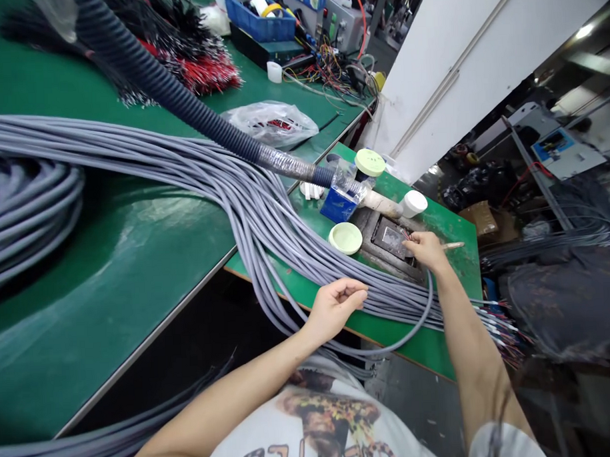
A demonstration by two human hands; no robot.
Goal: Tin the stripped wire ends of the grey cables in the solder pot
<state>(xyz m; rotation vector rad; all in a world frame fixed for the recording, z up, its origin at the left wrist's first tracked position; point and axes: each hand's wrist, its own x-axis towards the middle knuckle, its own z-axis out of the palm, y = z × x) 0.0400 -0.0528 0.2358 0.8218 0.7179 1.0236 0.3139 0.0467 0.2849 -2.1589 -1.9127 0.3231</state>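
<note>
A thick bundle of grey cables (244, 197) runs across the green bench and over a small green table (449, 223). My left hand (335, 307) rests on the bundle near the table's front edge, its fingers pinched on one grey cable. That cable loops round in an arc (423, 318) to my right hand (426, 249). My right hand is closed on the cable's end, where thin coloured wires stick out, and holds it at a dark metal pot (390, 242) sunk into the table.
A black corrugated hose (149, 77) ends over the pot. Pale green lids (345, 238) (369, 162), a blue box (338, 204) and a white cap (414, 203) stand around it. Red and black wire bundles (199, 65), a plastic bag (271, 123) and a blue bin (260, 20) lie farther back.
</note>
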